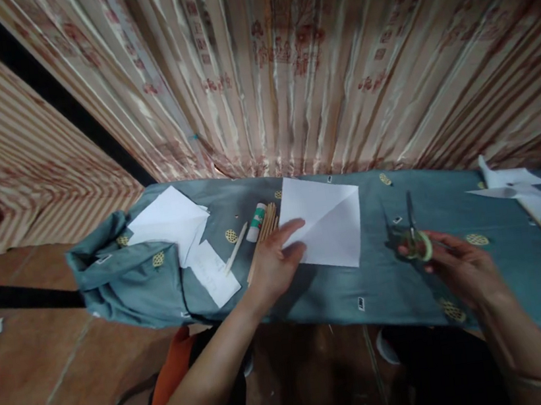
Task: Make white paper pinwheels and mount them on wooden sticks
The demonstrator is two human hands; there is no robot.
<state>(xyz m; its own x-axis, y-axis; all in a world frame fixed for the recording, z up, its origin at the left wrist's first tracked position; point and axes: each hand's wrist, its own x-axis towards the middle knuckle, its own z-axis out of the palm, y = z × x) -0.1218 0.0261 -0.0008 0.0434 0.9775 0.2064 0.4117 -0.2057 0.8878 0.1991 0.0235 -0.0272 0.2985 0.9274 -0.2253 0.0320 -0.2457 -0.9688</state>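
Observation:
A white square paper (327, 220) with a diagonal crease lies on the blue-grey cloth (312, 290). My left hand (274, 262) rests open at the paper's left edge, its fingertips on the sheet. My right hand (461, 264) is closed on the green handles of the scissors (414, 236), whose blades point away toward the curtain. Just left of my left hand lie a bundle of wooden sticks (263, 240) and a glue stick (256, 222).
More white sheets (171, 223) and a small paper slip (213, 271) lie at the left end. A single stick (235, 247) lies beside them. A finished paper pinwheel on a stick (518, 193) lies at the right. A patterned curtain (307, 65) hangs behind.

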